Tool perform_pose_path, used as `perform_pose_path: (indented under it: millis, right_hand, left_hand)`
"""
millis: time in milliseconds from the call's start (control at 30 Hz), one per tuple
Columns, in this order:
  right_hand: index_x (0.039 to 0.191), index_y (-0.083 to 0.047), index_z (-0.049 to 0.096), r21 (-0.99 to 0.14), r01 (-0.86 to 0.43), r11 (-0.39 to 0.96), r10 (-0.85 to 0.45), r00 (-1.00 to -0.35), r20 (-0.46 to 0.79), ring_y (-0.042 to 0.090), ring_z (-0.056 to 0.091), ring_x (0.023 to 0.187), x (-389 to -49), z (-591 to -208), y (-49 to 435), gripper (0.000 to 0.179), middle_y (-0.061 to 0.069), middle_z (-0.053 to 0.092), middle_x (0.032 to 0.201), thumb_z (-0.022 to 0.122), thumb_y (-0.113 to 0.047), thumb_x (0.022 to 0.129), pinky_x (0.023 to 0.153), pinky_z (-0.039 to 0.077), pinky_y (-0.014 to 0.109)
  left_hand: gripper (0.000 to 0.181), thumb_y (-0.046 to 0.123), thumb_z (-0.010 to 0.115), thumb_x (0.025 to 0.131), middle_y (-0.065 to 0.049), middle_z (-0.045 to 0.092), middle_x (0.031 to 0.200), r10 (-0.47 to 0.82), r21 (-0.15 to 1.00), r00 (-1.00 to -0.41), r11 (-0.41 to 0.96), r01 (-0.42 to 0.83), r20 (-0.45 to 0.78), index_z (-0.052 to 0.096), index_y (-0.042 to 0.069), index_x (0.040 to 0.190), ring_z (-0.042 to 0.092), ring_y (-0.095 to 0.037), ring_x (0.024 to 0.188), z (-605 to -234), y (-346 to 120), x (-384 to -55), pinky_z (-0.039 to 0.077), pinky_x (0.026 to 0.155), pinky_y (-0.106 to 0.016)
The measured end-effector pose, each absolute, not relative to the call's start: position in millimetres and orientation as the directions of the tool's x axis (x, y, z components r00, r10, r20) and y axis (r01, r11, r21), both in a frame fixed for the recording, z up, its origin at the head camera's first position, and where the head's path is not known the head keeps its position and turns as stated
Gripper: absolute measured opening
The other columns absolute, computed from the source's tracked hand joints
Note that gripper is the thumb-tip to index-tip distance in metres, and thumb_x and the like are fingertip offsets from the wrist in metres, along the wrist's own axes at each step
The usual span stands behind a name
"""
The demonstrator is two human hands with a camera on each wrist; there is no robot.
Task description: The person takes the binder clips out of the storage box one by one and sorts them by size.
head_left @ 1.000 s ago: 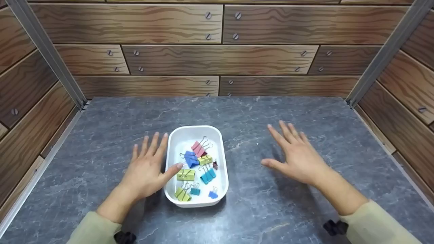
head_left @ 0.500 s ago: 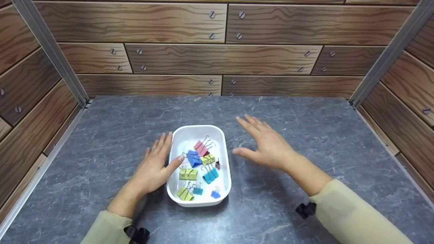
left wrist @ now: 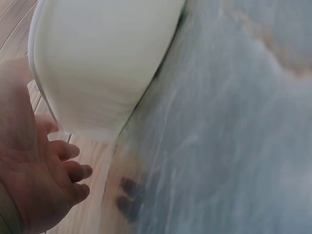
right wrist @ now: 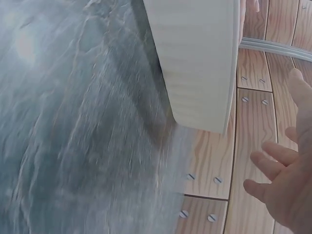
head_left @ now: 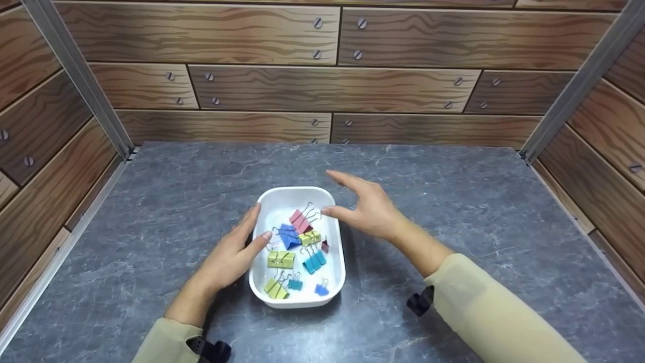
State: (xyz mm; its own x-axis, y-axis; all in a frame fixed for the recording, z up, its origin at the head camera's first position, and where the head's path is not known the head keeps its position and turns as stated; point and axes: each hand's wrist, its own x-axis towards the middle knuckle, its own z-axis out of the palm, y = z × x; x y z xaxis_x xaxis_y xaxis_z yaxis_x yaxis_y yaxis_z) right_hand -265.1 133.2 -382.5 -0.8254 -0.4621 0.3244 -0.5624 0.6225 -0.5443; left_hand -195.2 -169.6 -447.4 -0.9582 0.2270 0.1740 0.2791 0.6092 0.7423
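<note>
A white rectangular tray point(head_left: 338, 295) holds several binder clips. A pink binder clip point(head_left: 301, 222) lies toward the far end, with a large blue binder clip point(head_left: 289, 237) beside it. Yellow-green binder clips point(head_left: 280, 259), teal binder clips point(head_left: 314, 262) and a small blue binder clip point(head_left: 321, 290) lie nearer. My left hand point(head_left: 227, 262) is at the tray's left side, its thumb above the inside; whether it touches the rim I cannot tell. Near the far right corner hovers my right hand point(head_left: 375, 212), fingers extended and slightly bent, thumb tip over the rim, holding nothing.
The tray stands on a grey marbled tabletop point(head_left: 453, 201). Wood-patterned panels point(head_left: 262, 88) enclose the back and both sides, with metal posts point(head_left: 83, 85) at the corners. A small dark red clip point(head_left: 325, 246) lies by the tray's right wall.
My right hand has moved left from the open tabletop to the tray's far right corner. My left hand has shifted slightly right against the tray's side. The clips lie as before.
</note>
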Motion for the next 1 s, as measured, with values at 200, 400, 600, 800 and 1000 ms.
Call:
perform_pose_path:
  millis: [200, 400, 600, 800, 1000]
  right_hand:
    - [0.139, -0.021, 0.055, -0.676, -0.531, 0.511, -0.408, -0.842, 0.353, 0.016, 0.060, 0.111, -273, -388, 120, 0.068, 0.001, 0.065, 0.122, 0.073, -0.053, 0.081, 0.101, 0.040, 0.042]
    - [0.132, -0.022, 0.060, -0.719, -0.501, 0.481, -0.403, -0.855, 0.326, 0.015, 0.060, 0.106, -278, -397, 110, 0.056, -0.001, 0.069, 0.112, 0.075, -0.045, 0.083, 0.098, 0.040, 0.044]
    - [0.129, -0.020, 0.063, -0.704, -0.510, 0.494, -0.418, -0.849, 0.322, 0.014, 0.062, 0.103, -282, -406, 102, 0.053, -0.005, 0.070, 0.104, 0.075, -0.043, 0.083, 0.093, 0.045, 0.041]
    - [0.127, -0.013, 0.064, -0.690, -0.508, 0.516, -0.422, -0.852, 0.311, 0.018, 0.064, 0.099, -287, -413, 101, 0.051, -0.002, 0.071, 0.103, 0.075, -0.039, 0.084, 0.086, 0.050, 0.044]
    - [0.125, -0.012, 0.065, -0.643, -0.526, 0.556, -0.443, -0.843, 0.306, 0.017, 0.063, 0.095, -292, -417, 99, 0.048, -0.002, 0.072, 0.101, 0.075, -0.036, 0.085, 0.085, 0.050, 0.043]
  left_hand:
    - [0.074, 0.059, 0.049, 0.095, -0.002, 0.030, 0.156, 0.219, 0.772, -0.962, 0.578, 0.264, 0.165, 0.020, 0.030, 0.157, 0.031, -0.022, 0.140, -452, -170, -194, 0.028, 0.111, -0.047]
    - [0.071, 0.050, 0.055, 0.095, -0.004, 0.038, 0.152, 0.199, 0.800, -0.964, 0.542, 0.257, 0.174, 0.023, 0.031, 0.156, 0.039, -0.022, 0.136, -457, -168, -193, 0.032, 0.109, -0.045]
    - [0.068, 0.033, 0.060, 0.096, 0.000, 0.035, 0.154, 0.153, 0.865, -0.976, 0.457, 0.206, 0.152, 0.027, 0.036, 0.154, 0.034, -0.018, 0.138, -465, -165, -195, 0.030, 0.110, -0.043]
    - [0.068, 0.025, 0.061, 0.095, 0.001, 0.035, 0.154, 0.131, 0.888, -0.978, 0.415, 0.201, 0.161, 0.029, 0.038, 0.153, 0.035, -0.017, 0.138, -470, -161, -197, 0.030, 0.110, -0.043]
    - [0.068, 0.026, 0.061, 0.094, -0.001, 0.038, 0.152, 0.121, 0.886, -0.976, 0.412, 0.215, 0.181, 0.030, 0.037, 0.153, 0.039, -0.021, 0.136, -472, -161, -197, 0.032, 0.109, -0.045]
